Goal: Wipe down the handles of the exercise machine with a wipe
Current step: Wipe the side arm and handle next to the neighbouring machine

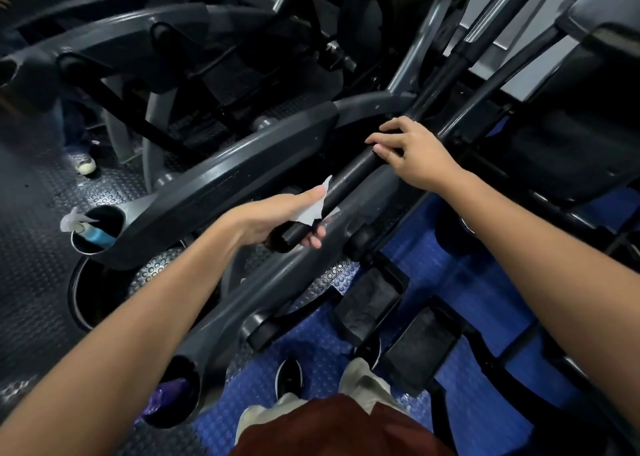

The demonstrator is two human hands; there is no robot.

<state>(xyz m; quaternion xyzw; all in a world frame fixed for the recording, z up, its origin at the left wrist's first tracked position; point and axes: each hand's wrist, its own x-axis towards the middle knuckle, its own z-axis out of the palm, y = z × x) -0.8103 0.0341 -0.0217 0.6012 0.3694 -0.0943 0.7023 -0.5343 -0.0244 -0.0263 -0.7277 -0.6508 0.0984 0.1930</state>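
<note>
A black padded handle [349, 175] of the exercise machine runs diagonally from lower left to upper right through the middle of the view. My left hand [277, 216] wraps around its lower end with a white wipe [311, 209] pressed against the bar. A corner of the wipe sticks up past my fingertips. My right hand [412, 154] rests higher on the same handle, fingers curled over the top and thumb along the side.
The grey machine console [221, 185] curves to the left, with a cup holder holding a blue spray bottle [91, 235]. A second holder [173, 393] holds something purple. Black pedals [419, 344] sit over blue studded flooring. Another person's shoe [83, 164] stands at left.
</note>
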